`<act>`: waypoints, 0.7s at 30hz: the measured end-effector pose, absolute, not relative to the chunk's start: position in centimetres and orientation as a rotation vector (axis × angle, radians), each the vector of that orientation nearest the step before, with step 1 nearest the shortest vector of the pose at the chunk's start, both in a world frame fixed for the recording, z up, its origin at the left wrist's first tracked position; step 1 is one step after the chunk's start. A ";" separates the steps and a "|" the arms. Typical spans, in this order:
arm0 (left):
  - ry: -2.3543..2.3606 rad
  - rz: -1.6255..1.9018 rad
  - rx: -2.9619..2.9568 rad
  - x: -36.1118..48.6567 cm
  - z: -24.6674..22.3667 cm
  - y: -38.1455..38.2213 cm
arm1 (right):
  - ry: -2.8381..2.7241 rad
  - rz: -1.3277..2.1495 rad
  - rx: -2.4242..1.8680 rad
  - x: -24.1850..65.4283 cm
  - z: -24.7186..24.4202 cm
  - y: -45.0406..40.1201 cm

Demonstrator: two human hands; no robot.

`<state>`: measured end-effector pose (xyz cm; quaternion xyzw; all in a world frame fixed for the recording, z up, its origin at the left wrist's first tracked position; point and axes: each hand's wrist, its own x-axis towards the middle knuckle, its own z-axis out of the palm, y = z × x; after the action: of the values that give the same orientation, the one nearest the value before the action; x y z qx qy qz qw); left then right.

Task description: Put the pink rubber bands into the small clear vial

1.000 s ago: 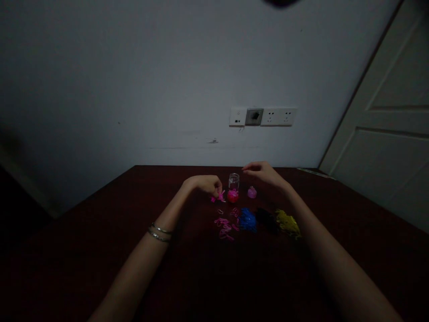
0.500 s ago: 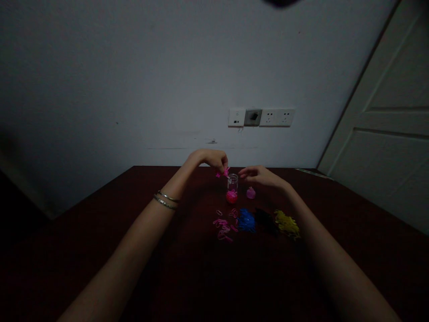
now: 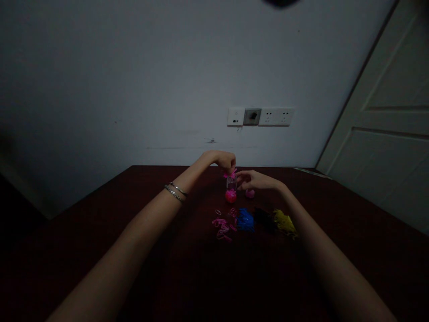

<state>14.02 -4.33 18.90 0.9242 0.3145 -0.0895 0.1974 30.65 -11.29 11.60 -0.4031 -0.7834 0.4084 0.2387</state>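
A small clear jar [image 3: 231, 184] with a red-pink bottom stands upright on the dark table, with pink pieces inside it. Just over its mouth, my left hand [image 3: 227, 161] is closed in a pinch on a bunch of bright pink paper clips [image 3: 231, 174], whose ends stick out under the fingers. My right hand [image 3: 256, 180] is at the jar's right side, fingers apart and curved, the tips at or very near the glass. Below that hand sits a small pink lid-like piece [image 3: 250, 193], partly covered. Loose pink paper clips [image 3: 222, 227] lie scattered in front of the jar.
Right of the loose clips lie a blue pile [image 3: 246, 220], a black pile [image 3: 264, 219] and a yellow pile [image 3: 284, 222] of small pieces. The dark red table [image 3: 201, 273] meets a wall with sockets [image 3: 275, 117]. A white door [image 3: 385, 134] is at the right.
My left hand has moved right with the pink paper clips, from beside the jar to over its mouth. My right hand has come left and slightly down to the jar's side.
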 end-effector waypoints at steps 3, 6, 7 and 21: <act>0.880 -0.250 2.618 14.2 18.6 -4.6 | -2.166 1.070 -1.124 30.2 11.5 -11.4; 0.876 -0.268 2.638 14.3 18.6 -4.9 | -2.196 1.021 -1.125 29.9 11.4 -11.4; 0.877 -0.268 2.642 14.3 18.7 -4.9 | -2.210 1.002 -1.125 29.9 11.3 -11.4; 0.823 -0.097 2.677 14.0 18.7 -5.0 | -2.189 0.961 -1.067 29.9 10.4 -10.8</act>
<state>14.03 -5.03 18.68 0.9416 0.2894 -0.0339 0.1688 29.87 -10.81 10.41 -0.3937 -0.8076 0.3546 0.2587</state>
